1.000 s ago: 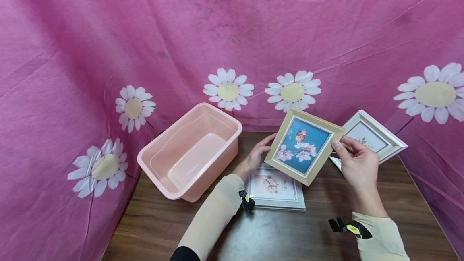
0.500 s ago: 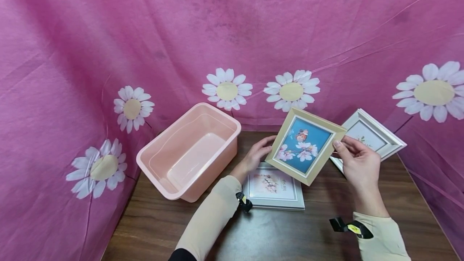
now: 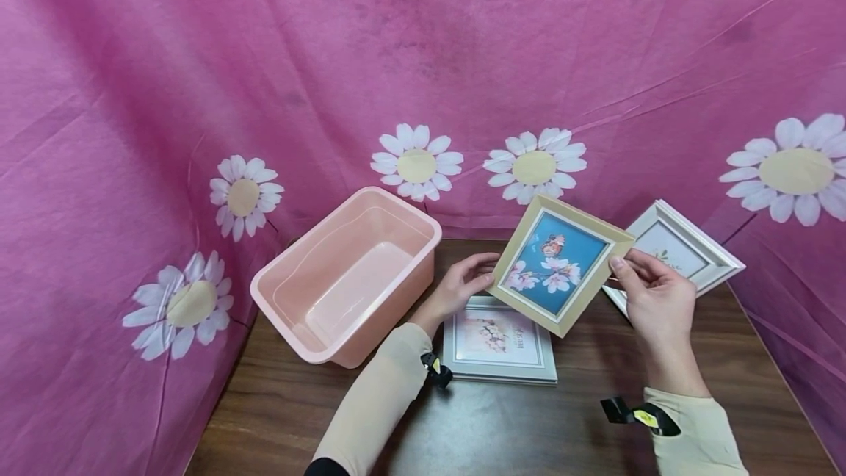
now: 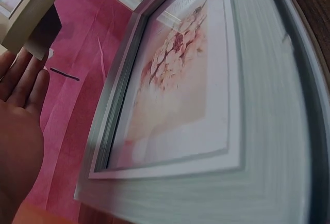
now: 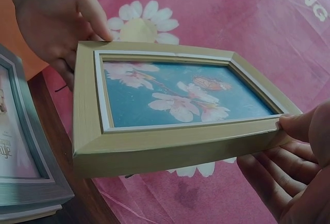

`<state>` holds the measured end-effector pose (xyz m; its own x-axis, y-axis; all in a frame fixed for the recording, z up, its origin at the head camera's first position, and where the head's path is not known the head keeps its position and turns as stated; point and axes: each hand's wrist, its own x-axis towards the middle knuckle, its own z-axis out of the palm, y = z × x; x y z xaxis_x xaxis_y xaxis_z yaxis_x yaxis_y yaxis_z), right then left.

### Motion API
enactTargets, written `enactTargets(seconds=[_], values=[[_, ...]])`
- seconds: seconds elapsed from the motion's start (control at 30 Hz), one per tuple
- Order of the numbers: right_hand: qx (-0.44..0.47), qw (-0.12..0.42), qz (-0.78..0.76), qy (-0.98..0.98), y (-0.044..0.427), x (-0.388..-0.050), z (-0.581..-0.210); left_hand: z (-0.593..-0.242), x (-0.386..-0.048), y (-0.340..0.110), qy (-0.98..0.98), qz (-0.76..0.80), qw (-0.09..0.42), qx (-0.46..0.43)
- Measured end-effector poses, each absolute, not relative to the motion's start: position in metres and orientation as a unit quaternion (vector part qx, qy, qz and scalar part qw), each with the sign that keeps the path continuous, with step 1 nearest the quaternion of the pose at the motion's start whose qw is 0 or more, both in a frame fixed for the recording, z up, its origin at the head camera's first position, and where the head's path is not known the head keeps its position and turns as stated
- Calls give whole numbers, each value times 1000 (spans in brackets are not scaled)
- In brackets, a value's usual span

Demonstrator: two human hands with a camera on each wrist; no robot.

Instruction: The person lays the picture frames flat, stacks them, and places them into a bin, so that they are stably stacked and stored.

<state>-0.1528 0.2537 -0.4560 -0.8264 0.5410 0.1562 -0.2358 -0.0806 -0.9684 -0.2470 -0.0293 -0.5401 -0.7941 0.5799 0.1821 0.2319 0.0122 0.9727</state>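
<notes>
Right hand (image 3: 661,305) pinches the tan frame (image 3: 562,268) near one corner; left hand (image 3: 460,286), fingers extended, touches the opposite edge, fingertips hidden.

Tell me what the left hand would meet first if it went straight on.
The left hand would most likely meet the tan-framed picture first, since its edge is right at the fingers; exact depth is unclear.

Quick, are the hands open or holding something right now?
Left hand: open, touching the edge of the tan picture frame.
Right hand: closed, holding the tan picture frame.
</notes>
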Motion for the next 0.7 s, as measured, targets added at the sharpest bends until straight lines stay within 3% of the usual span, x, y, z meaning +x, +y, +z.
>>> enactTargets(seconds=[0.7], values=[[-128,270,740,-603,254,-154,-457,-545,-239,-49,679,654,152,297]])
